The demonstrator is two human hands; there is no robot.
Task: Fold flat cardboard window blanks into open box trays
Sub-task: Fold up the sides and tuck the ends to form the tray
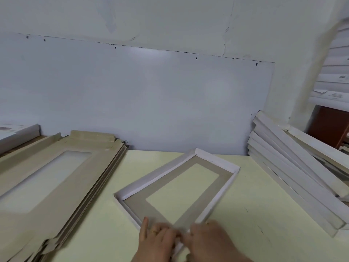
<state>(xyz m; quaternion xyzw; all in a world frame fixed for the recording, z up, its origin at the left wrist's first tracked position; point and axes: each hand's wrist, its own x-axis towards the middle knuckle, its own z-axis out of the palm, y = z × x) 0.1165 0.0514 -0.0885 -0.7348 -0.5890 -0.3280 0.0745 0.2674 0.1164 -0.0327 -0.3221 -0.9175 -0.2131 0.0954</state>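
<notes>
We are working on one tray (181, 188) lying at an angle in the middle of the counter (245, 214), its far end wall and two long walls already standing, its near end under our hands. Our left hand (156, 239) and right hand (209, 237) are meeting at that near end, and the fingers of both seem to be curling onto the last white flap; the blur there is keeping us from telling whether they are pinching it or only pressing it down. To our left the stack of flat blanks (56, 182) is waiting, brown side up, and to our right the finished trays (294, 173) are leaning in a row against the wall. We are judging the board to be light and fairly stiff, bending cleanly only along its scored lines, and weak around the window cut-out. So we are thinking it best to hold it by the flap edges and corners, never by the thin frame.
</notes>
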